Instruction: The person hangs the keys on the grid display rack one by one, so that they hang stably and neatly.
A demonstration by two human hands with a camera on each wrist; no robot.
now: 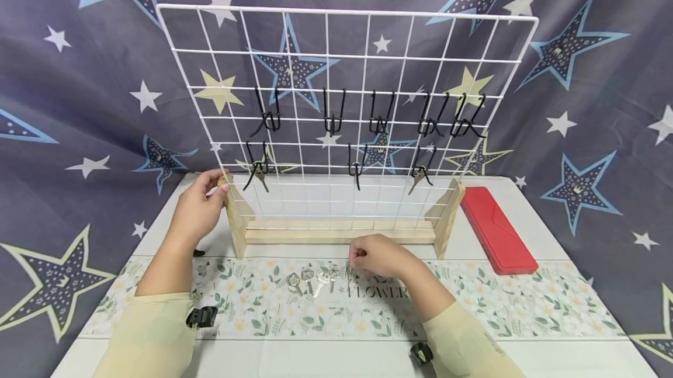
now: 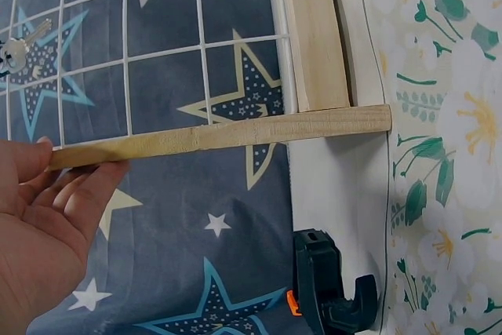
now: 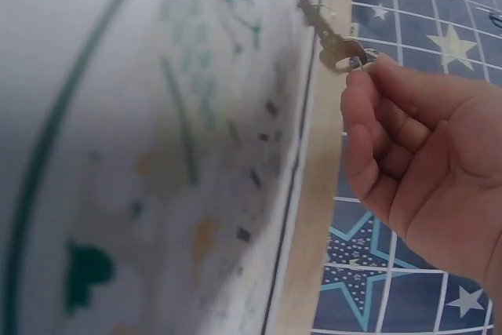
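My left hand [image 1: 197, 205] grips the upper end of the wooden side piece [image 2: 235, 132] of a white wire grid rack [image 1: 347, 12], thumb on one face and fingers on the other. My right hand [image 1: 381, 255] is low in front of the rack's wooden base bar [image 1: 336, 236]. Between its thumb and index finger it pinches the small ring of a key [image 3: 339, 49], and the key's blade points away from the fingers. Several loose keys [image 1: 319, 291] lie on the floral cloth, left of the right hand. Other keys [image 1: 419, 178] hang from lower black hooks [image 1: 257, 166] on the grid.
More black double hooks [image 1: 332, 124] sit in a higher row on the grid. A red case [image 1: 496, 232] lies right of the rack. A dark clip-like object [image 2: 329, 292] is beside the left side piece. Star-patterned fabric [image 1: 94, 97] stands behind and at both sides.
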